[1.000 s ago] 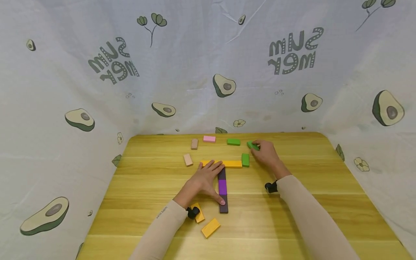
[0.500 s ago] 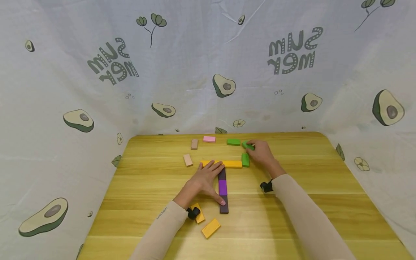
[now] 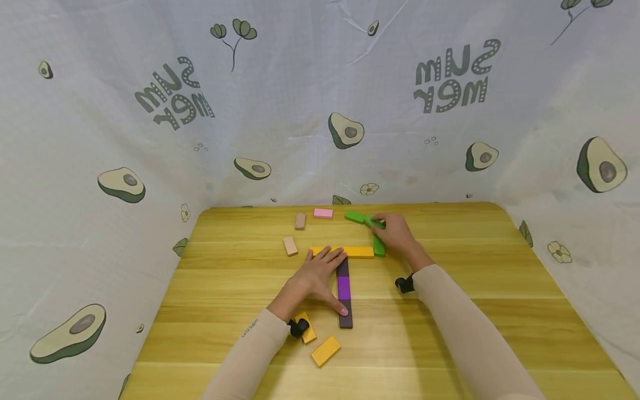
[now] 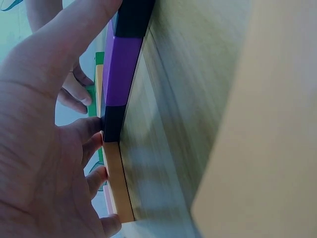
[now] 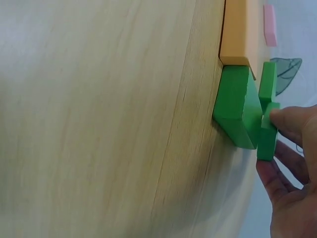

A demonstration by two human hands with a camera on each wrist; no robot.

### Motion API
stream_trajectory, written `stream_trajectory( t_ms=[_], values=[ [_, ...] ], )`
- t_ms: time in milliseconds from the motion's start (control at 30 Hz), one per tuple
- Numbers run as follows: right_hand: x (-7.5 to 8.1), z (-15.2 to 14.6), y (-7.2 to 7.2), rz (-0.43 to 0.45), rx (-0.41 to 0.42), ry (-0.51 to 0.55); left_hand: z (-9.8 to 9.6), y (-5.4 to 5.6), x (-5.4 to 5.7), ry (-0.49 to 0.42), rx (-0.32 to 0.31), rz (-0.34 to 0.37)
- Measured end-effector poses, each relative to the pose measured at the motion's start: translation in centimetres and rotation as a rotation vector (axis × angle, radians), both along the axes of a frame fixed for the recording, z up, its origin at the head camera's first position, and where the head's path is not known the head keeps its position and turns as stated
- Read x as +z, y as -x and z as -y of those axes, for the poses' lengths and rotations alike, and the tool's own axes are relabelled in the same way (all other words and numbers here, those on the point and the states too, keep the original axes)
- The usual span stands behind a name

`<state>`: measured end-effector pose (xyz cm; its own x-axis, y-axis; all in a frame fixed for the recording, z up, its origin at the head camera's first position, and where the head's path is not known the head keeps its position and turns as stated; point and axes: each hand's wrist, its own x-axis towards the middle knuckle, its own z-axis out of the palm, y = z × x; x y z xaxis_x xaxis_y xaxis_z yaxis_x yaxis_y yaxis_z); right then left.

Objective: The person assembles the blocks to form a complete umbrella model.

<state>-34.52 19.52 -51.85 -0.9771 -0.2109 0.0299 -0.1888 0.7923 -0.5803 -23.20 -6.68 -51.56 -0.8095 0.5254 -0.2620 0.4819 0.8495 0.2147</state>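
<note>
In the head view my left hand [image 3: 312, 280] lies spread, fingertips on an orange row of blocks [image 3: 361, 253] and thumb on the near dark block [image 3: 346, 320]. A purple block [image 3: 344, 288] sits between that one and another dark block [image 4: 115, 123], forming a column up to the row. My right hand [image 3: 397, 233] pinches a green block [image 5: 269, 136] between thumb and fingers. One end of it meets a second green block [image 3: 355, 216]; its other end is close to a third green block [image 5: 237, 106], which touches the orange row's right end.
A pink block [image 3: 323, 213], a brownish block [image 3: 300, 221] and a beige block [image 3: 290, 246] lie at the back left. Two loose orange blocks [image 3: 326, 351] lie near my left wrist. A patterned cloth [image 3: 280, 111] hangs behind the wooden table [image 3: 225, 289].
My right hand has slid the green block leftward, between the other two. The far green block has turned and shifted slightly left. My left hand stays in place.
</note>
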Motion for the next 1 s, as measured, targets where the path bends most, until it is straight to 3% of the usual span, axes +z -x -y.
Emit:
stream_trajectory(
  t_ms=[1000],
  values=[
    [-0.48, 0.46, -0.17, 0.041, 0.027, 0.019, -0.02, 0.08, -0.04, 0.002, -0.002, 0.003]
  ],
)
